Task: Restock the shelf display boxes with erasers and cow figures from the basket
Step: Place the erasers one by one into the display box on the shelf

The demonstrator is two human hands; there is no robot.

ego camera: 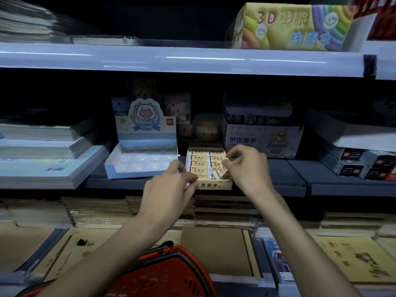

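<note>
Your right hand (248, 168) pinches an eraser (221, 171) between thumb and curled fingers. It holds the eraser tilted over the front right part of the eraser box (214, 185), which sits at the front edge of the middle shelf (300, 183). Packed rows (198, 162) of the same kind lie flat in the box behind it.

Your left hand (169, 189) is at the box's front left corner with its fingers curled. A small white edge shows at the fingertips, but you cannot tell whether they grip the box or something small.

Just left of the eraser box stands the cow box (120, 170), with a clear moulded tray (141, 162) inside and a cow card (145, 116) upright at its back. The red basket (171, 273) sits low between your forearms.
</note>
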